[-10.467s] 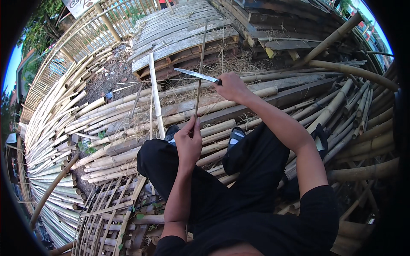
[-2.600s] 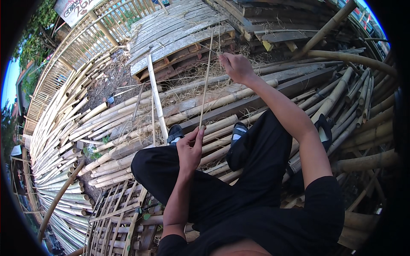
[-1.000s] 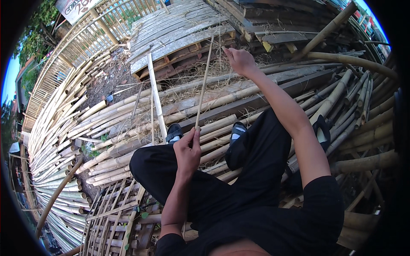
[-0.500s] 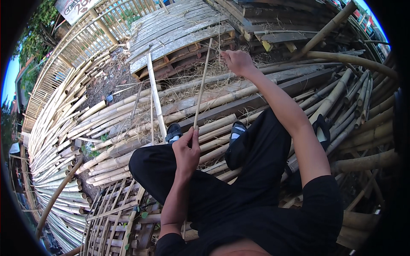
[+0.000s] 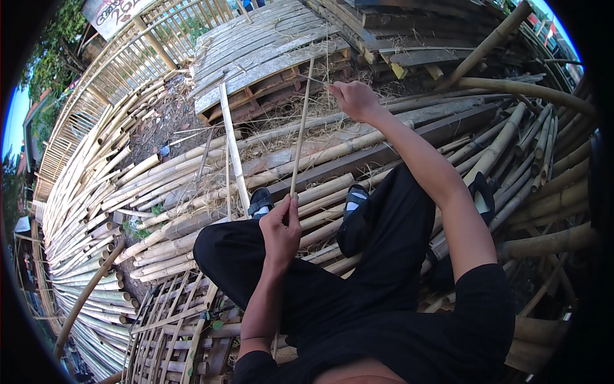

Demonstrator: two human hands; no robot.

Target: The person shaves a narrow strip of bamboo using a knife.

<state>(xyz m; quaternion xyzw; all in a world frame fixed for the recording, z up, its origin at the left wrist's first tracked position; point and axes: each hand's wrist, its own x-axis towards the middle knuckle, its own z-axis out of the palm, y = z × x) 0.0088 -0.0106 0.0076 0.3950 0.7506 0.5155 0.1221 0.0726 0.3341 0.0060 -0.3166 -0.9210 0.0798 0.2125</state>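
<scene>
My left hand (image 5: 281, 232) is closed round the lower part of a slim bamboo stick (image 5: 302, 134), thumb and fingers pinching it above my left knee. The stick rises away from me toward the far pallet. Near its upper end, to the right, my right hand (image 5: 355, 101) is closed with the arm stretched out. A thin, dark sliver juts left from these fingers toward the stick; what it is, and whether it touches the stick, I cannot tell.
A pale flat strip (image 5: 231, 144) leans against the wooden pallet (image 5: 256, 67). Bamboo poles (image 5: 192, 160) lie under and around my feet. A woven bamboo lattice (image 5: 169, 326) is at lower left, thick poles (image 5: 531, 89) at right, and a bamboo fence (image 5: 105, 86) behind.
My right hand has shifted slightly left and toward me, its dark sliver now nearer the stick. My left hand keeps its hold with only a slight downward shift.
</scene>
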